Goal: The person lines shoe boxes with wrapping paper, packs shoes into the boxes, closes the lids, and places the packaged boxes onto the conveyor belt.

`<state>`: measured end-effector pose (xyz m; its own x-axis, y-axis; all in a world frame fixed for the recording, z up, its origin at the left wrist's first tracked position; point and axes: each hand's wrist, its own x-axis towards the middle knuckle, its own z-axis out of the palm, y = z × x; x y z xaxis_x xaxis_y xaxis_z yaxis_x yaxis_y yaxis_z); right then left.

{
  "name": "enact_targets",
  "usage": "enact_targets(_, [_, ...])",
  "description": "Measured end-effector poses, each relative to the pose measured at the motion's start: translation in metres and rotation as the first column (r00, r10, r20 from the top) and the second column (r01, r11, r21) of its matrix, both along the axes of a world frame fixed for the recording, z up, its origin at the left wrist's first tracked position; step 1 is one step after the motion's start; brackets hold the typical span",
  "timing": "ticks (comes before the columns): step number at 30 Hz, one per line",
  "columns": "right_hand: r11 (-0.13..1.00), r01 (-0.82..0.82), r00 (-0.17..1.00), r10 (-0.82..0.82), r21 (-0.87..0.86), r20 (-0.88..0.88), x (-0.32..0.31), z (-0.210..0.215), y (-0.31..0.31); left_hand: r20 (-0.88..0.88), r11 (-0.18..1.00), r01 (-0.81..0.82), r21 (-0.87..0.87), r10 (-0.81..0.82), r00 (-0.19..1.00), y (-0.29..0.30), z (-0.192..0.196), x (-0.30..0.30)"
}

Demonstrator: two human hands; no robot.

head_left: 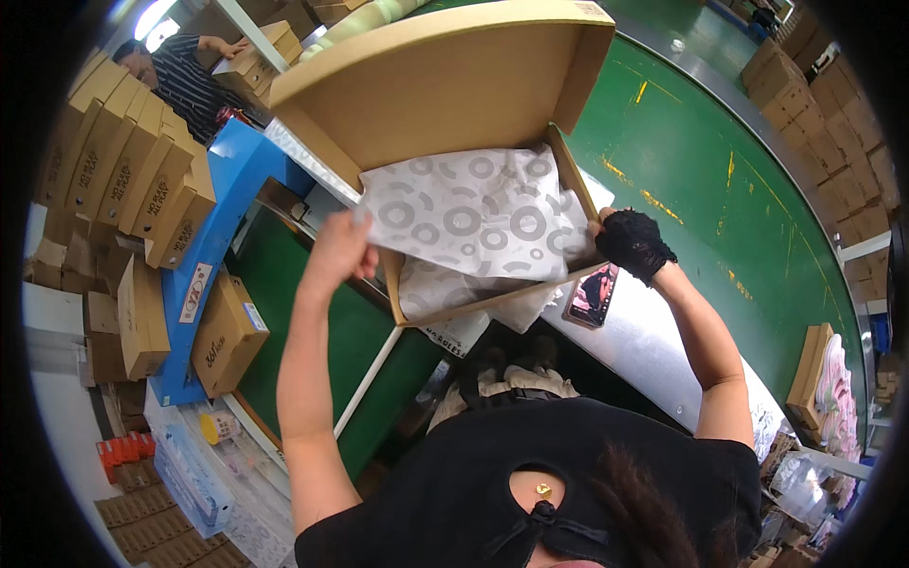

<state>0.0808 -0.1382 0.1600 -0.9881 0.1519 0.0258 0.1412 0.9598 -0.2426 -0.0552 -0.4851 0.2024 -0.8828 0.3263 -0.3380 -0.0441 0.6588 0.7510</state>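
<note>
Your left hand (343,248) pinches the paper (473,204), which runs lengthwise across the box (450,90) toward your right hand (632,244), whose grip is unclear.

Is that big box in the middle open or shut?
Open: the lid of the box stands up at the far side, and patterned paper shows inside.

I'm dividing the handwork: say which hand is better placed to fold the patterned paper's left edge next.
Probably the left: the bare left hand is beside that edge of the patterned paper, while the gloved right hand is across at the right side of the open box.
</note>
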Motion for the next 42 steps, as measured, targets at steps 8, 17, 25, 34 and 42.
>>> enact_targets(8, [0.899,-0.438,0.785,0.365,-0.031,-0.5,-0.093,-0.026,0.016,0.001,0.629,0.153,0.762,-0.237,0.971,0.048,0.007,-0.007])
enact_targets(17, [0.865,-0.461,0.8,0.31,-0.197,-0.513,-0.085,0.032,0.017,-0.538,0.646,0.151,-0.749,-0.725,0.43,0.082,-0.068,-0.008])
enact_targets(25, [0.834,-0.465,0.796,0.247,-0.297,-0.552,-0.051,0.014,0.0,-0.658,0.791,0.254,-0.556,-0.606,0.447,0.086,-0.038,-0.036])
enact_targets(34, [0.84,-0.444,0.482,-0.071,-0.313,-0.873,-0.009,0.044,-0.049,-0.338,0.629,0.173,-0.758,-0.605,0.721,0.139,0.053,-0.011])
enact_targets(42, [0.881,-0.13,0.809,-0.17,-0.454,-0.562,-0.055,0.017,-0.091,-0.321,0.524,0.2,-0.828,-0.734,0.598,0.153,0.068,0.01])
